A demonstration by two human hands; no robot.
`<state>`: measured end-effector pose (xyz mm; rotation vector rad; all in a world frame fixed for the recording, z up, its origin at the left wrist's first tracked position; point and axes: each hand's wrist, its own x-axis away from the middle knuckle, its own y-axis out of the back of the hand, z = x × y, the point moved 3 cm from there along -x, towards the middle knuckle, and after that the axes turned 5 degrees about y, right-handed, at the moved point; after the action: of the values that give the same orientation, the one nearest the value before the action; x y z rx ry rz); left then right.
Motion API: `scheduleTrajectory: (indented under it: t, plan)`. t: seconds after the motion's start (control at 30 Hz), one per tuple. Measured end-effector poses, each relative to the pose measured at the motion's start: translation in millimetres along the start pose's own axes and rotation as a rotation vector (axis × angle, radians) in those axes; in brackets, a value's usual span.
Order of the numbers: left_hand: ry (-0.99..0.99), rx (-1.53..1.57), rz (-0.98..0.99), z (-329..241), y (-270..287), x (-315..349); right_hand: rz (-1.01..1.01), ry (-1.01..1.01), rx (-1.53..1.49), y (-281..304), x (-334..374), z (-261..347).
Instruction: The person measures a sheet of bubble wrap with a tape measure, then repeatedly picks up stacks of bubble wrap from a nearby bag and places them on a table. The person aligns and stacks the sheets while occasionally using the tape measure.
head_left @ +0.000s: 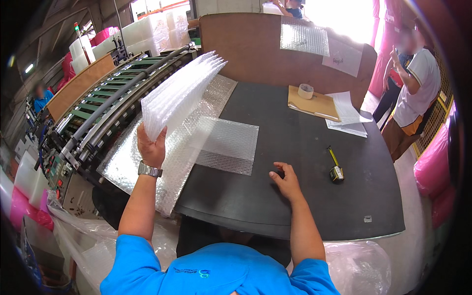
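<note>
My left hand (153, 147), with a metal watch on its wrist, grips the near end of a stack of clear bubble wrap sheets (179, 91). The stack is raised and tilted, its far edges fanned apart. Below it lies a long silvery bubble sheet (172, 172) along the left side of the dark table. A single clear bubble wrap piece (230, 142), perhaps a pouch, rests flat on the tabletop, partly over that silvery sheet. To the right of this piece my right hand (287, 181) hovers at or just above the table, fingers apart, holding nothing.
On the dark table (236, 206) are a tape measure (336, 173), a brown folder (312, 104), a tape roll (305, 91) and white papers (348, 115). A brown board (241, 44) rises behind. A roller machine (113, 93) stands left; people (418, 73) stand right.
</note>
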<state>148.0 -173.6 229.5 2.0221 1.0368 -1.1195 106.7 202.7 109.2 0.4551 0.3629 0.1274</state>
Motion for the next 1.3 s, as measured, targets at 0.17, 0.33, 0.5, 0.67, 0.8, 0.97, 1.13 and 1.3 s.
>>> scheduleTrajectory:
  t: [0.17,0.33,0.5,0.67,0.8,0.97,1.13,1.3]
  plan:
    - [0.187,0.132,0.067,-13,5,-3,0.009,0.007,0.01,-1,0,-2]
    - [0.224,0.256,0.132,-28,9,-1,-0.003,0.024,0.005,-2,0,-7]
    - [0.364,0.42,0.26,-46,10,10,-0.048,0.103,-0.182,-2,-5,51]
    - [0.412,0.481,0.33,-60,9,21,-0.079,0.439,-0.161,4,-24,141]
    - [0.273,0.302,0.345,-65,11,31,-0.188,0.368,-0.665,-9,-57,172]
    - [0.004,0.108,0.307,-44,14,43,0.024,0.204,-1.086,-14,-74,163]
    - [0.065,0.2,0.347,-34,9,46,0.232,0.201,-1.246,-20,-65,149]
    - [0.144,0.322,0.359,-38,6,45,0.257,0.105,-1.34,-24,-59,147]
